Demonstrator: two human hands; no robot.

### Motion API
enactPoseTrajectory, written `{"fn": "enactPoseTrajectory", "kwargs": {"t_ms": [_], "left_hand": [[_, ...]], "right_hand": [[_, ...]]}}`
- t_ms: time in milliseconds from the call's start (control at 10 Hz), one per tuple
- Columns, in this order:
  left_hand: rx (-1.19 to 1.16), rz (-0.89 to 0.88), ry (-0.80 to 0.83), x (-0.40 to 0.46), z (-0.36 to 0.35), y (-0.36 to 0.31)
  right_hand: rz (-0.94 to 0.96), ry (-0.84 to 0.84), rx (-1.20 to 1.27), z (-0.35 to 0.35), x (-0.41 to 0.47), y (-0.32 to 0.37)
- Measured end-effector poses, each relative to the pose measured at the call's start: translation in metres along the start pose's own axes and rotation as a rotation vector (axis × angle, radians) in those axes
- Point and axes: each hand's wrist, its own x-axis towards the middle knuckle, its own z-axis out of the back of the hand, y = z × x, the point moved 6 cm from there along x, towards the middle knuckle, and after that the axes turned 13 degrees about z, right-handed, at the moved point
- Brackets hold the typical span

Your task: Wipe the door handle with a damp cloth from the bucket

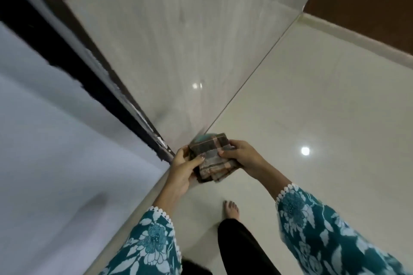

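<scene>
Cloth [212, 158], a folded checked one in brown, grey and teal, sits between your two hands above the glossy pale floor [312, 107]. Your left hand [182, 167] grips the cloth's left edge, thumb on top and fingers curled beneath. Your right hand [242, 155] clasps the cloth's right side, fingers wrapped over the upper layers. Just left of the cloth runs a dark door frame [89, 78], with a grey wall [44, 152] further left. Below the cloth, your bare foot [231, 209] stands on the floor. A bright spot of light [305, 150] reflects to the cloth's right. Both sleeves are teal with white flowers.
</scene>
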Motion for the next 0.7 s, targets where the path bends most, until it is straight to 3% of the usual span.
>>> {"fn": "enactPoseTrajectory", "kwargs": {"t_ms": [200, 300, 500, 600, 700], "left_hand": [[0.035, 0.131, -0.166, 0.131, 0.017, 0.039], [-0.009, 0.131, -0.163, 0.225, 0.036, 0.067], [-0.094, 0.034, -0.181, 0.389, 0.081, 0.126], [-0.085, 0.001, -0.136, 0.436, 0.089, 0.141], [-0.043, -0.009, -0.117, 0.457, 0.093, 0.149]], "right_hand": [[-0.196, -0.266, -0.181, 0.077, 0.111, -0.134], [-0.259, -0.294, -0.261, 0.087, 0.183, -0.231], [-0.311, -0.112, -0.446, 0.041, 0.336, -0.419], [-0.374, -0.101, -0.357, 0.013, 0.394, -0.497], [-0.514, -0.208, -0.175, 0.000, 0.423, -0.560]]}}
